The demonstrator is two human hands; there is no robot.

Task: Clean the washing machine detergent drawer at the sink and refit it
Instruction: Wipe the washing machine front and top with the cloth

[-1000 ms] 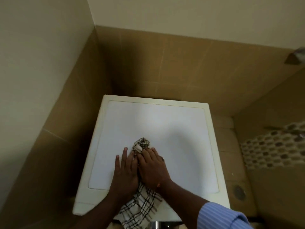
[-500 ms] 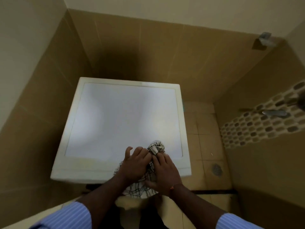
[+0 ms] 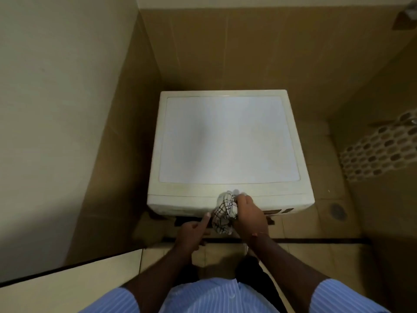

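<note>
Nearest the camera, low in the frame, the person's striped blue shirt (image 3: pixel 216 297) is filling the bottom edge. Above it, the left hand (image 3: pixel 191 231) is holding nothing, its forefinger straight and pointing at the washing machine (image 3: pixel 228 141) front, its other fingers loosely curled. Just right of it, the right hand (image 3: pixel 249 216) is gripping a bunched checked cloth (image 3: pixel 224 214) against the machine's front top edge. The cloth is looking soft, light and easy to crumple, so a full-fist hold suits it.

The detergent drawer cannot be made out; a dark slot under the front lip near the left hand may be its place. It would likely be light, stiff plastic, best taken by its front.

Farther off, tiled walls (image 3: pixel 225 53) are closing in behind and to the left; open floor (image 3: pixel 327 211) is lying at the right.
</note>
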